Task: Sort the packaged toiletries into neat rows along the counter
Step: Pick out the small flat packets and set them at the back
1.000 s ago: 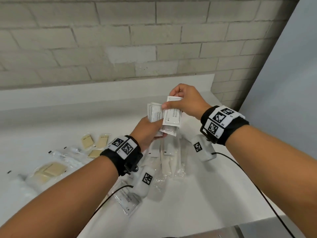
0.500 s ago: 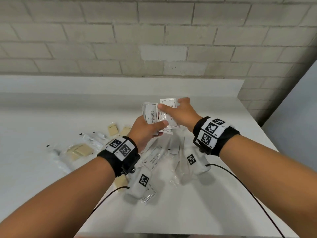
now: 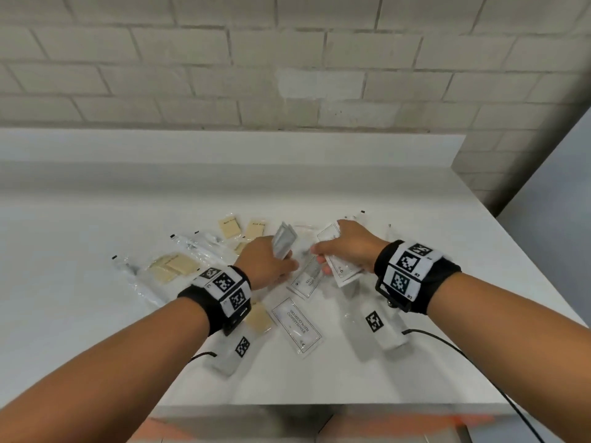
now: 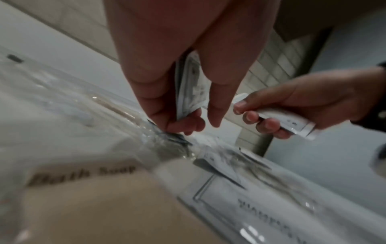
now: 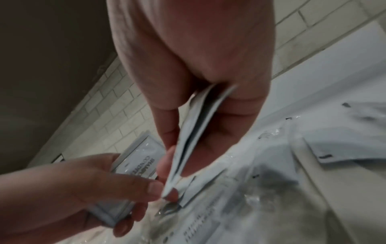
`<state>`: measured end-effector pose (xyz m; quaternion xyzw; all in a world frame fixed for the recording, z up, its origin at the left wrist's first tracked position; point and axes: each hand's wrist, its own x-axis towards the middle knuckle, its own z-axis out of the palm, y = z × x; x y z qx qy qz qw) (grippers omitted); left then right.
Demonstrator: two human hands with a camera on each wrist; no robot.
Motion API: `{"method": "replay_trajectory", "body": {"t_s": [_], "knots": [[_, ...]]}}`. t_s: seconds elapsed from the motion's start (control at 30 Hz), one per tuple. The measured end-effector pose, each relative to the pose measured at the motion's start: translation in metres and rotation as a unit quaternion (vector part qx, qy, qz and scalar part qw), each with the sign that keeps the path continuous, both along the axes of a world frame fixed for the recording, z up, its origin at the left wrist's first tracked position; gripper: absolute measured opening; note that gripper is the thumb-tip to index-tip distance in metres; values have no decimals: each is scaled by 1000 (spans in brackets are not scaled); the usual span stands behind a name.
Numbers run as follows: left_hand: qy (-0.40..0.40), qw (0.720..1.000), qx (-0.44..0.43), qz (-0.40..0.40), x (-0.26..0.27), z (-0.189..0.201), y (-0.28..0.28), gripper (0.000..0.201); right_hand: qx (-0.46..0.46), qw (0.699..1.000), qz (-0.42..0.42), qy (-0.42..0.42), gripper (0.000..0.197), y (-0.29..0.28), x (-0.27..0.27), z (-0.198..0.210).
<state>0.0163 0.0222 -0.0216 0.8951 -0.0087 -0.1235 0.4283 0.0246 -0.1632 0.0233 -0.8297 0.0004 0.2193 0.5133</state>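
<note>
My left hand point(image 3: 271, 266) grips a small stack of white shampoo sachets point(image 3: 283, 243), held on edge just over the counter point(image 3: 96, 244); the same stack point(image 4: 191, 89) shows between thumb and fingers in the left wrist view. My right hand point(image 3: 343, 251) pinches another bundle of white sachets point(image 3: 343, 270), seen edge-on point(image 5: 194, 132) in its wrist view. The two hands are close together, low over a heap of packets. Loose sachets point(image 3: 295, 327) lie flat in front of them, one more point(image 3: 308, 278) between the hands.
Tan bath soap packets point(image 3: 230, 227) and clear-wrapped items point(image 3: 195, 246) lie left of the hands. A soap bar point(image 4: 83, 198) sits under my left wrist. A brick wall point(image 3: 287, 59) backs the counter; its front edge point(image 3: 319, 406) is near me.
Both hands have dropped from chest height to the packet heap on the counter, each keeping its sachets. The sachet bundles, held together before, are now apart.
</note>
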Motion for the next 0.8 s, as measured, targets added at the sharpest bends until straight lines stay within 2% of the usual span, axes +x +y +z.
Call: {"method": "replay_trajectory", "body": {"t_s": [0.07,0.13,0.17,0.23,0.33,0.4,0.53,0.7,0.8], "knots": [[-23,994,97,-36,3,0,-12,33,-86,995,45,-8,16,3,-16,1],[-57,983,163,-65,7,-2,-24,32,-119,989,79,37,16,8,-31,1],[-73,975,194,-83,9,-2,-29,28,-137,985,96,47,26,11,-36,-2],[-85,962,235,-109,12,-2,-34,21,-174,978,109,48,39,19,-43,-9],[-81,948,279,-127,14,0,-30,34,-233,966,105,35,43,31,-53,-18],[-76,943,297,-128,13,1,-25,39,-238,965,104,32,41,42,-61,-25],[-64,943,304,-116,11,0,-13,39,-242,965,100,13,40,58,-68,-32],[-3,971,231,-70,10,3,2,58,-268,958,94,37,36,56,-61,-30],[25,981,184,-52,15,10,14,58,-271,959,74,21,17,48,-59,-23]]}}
